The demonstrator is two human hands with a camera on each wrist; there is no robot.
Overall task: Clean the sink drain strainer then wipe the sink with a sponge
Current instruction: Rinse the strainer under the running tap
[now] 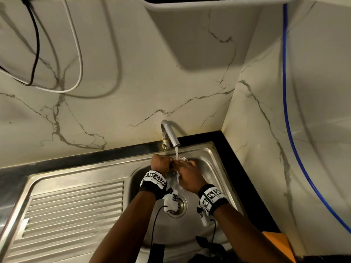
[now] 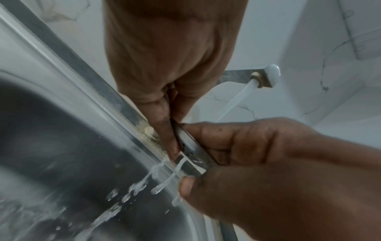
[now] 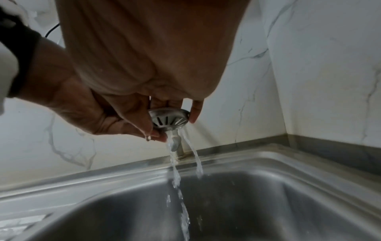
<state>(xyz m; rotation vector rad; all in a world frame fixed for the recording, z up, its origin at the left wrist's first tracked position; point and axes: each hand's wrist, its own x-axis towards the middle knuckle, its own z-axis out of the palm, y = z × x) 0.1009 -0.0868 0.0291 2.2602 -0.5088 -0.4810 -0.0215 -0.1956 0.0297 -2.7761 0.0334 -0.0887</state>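
Observation:
The round metal drain strainer (image 1: 180,159) with slotted holes is held under the running faucet (image 1: 169,134), above the steel sink (image 1: 209,160). My left hand (image 1: 161,162) pinches its left rim between thumb and fingers. My right hand (image 1: 187,168) curls round its right side. In the right wrist view the strainer (image 3: 169,118) faces slots-down, its stem pointing down and water streaming off it into the basin (image 3: 268,203). The left wrist view shows only the strainer's edge (image 2: 190,147) between both hands. The open drain hole (image 1: 181,205) lies below my wrists. No sponge is in view.
A ridged drainboard (image 1: 76,205) lies left of the basin. Marble walls close in behind and to the right. Black and white cables (image 1: 57,54) hang on the back wall, a blue hose (image 1: 286,111) on the right wall. An orange object (image 1: 279,242) sits at the bottom right.

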